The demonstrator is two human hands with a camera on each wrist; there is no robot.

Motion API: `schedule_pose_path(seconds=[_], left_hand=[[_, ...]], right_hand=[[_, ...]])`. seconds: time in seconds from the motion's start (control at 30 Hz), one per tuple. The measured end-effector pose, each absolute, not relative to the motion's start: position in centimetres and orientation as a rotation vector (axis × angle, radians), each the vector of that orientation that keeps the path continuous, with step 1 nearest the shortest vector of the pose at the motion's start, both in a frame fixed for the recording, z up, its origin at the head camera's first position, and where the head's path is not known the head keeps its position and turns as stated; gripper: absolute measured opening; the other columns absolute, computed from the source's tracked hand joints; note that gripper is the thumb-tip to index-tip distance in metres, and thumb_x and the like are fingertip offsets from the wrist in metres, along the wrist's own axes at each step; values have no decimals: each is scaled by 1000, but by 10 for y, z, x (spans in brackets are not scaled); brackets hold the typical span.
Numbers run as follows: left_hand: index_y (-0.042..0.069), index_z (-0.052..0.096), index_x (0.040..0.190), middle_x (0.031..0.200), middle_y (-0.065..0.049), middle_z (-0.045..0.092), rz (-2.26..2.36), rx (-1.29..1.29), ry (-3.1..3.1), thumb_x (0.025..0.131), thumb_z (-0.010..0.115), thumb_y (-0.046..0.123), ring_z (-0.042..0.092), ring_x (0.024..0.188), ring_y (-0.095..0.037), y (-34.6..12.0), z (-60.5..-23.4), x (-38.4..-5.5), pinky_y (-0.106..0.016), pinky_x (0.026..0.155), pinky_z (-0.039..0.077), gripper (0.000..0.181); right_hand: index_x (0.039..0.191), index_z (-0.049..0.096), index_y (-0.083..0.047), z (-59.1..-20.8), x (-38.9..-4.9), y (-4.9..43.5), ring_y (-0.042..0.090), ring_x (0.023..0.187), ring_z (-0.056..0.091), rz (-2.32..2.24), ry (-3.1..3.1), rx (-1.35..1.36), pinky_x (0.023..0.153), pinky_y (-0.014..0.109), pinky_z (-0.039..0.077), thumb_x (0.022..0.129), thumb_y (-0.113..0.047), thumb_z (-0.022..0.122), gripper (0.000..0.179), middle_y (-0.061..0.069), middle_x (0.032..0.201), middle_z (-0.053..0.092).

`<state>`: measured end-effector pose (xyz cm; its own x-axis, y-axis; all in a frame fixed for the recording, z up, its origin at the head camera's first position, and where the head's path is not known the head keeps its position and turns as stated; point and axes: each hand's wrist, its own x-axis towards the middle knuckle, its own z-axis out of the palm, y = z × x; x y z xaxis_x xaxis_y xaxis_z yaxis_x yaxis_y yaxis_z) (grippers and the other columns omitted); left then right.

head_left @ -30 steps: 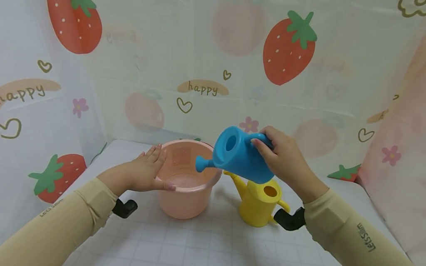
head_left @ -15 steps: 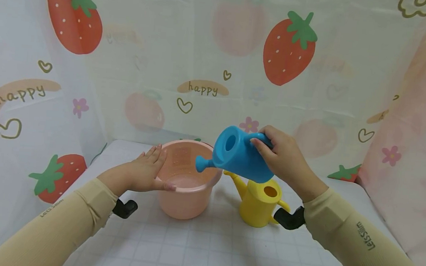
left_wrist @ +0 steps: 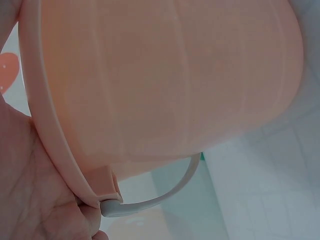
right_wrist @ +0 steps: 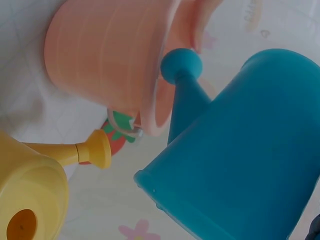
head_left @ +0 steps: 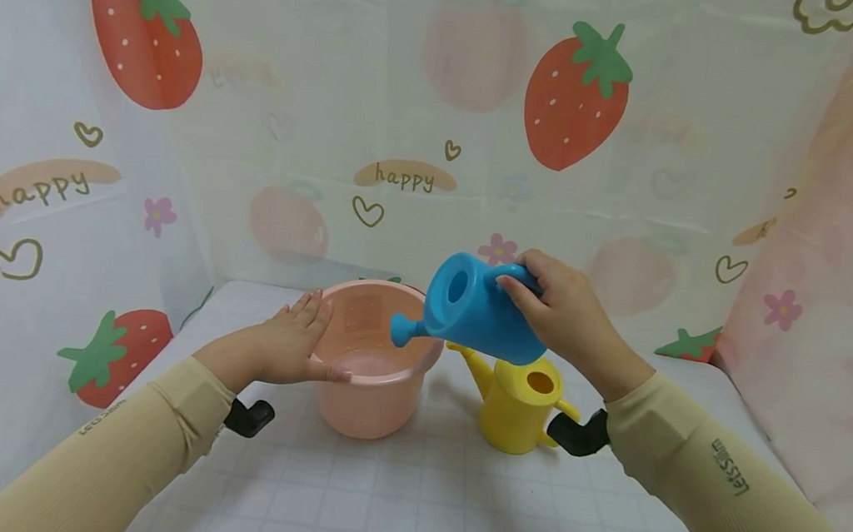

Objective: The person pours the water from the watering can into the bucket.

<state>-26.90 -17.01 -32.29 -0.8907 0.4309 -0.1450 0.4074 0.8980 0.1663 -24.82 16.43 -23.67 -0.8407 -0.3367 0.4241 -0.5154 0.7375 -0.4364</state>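
My right hand grips the handle of a blue watering can, tilted with its spout pointing left. The spout's round head overlaps the inside of a pink bucket in the head view. My left hand rests on the bucket's left rim with fingers extended, the thumb along the near side. From the left wrist view, the palm lies against the rim, beside the joint of a grey handle. A yellow watering can stands upright beneath the blue one, its spout toward the bucket.
The bucket and yellow can stand on a white table with a faint grid. Behind and at both sides hang curtains printed with strawberries, hearts and flowers. A black mount sticks out at the left wrist, another black mount at the right.
The blue watering can and my right hand have shifted very slightly left. My left hand, the bucket and the yellow can hold their places.
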Motion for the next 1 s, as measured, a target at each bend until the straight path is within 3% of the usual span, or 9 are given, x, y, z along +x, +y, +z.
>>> schedule_pose_path(seconds=[1.0], left_hand=[[-7, 3, 143, 148, -26, -8, 199, 645, 2892, 70, 40, 82, -8, 137, -38, -170, -322, -267, -55, 108, 5, 121]], right_hand=[[110, 53, -8, -229, -249, 164, 30, 94, 59, 775, -2700, 612, 83, 53, 47, 92, -34, 53, 31, 12, 103, 61]])
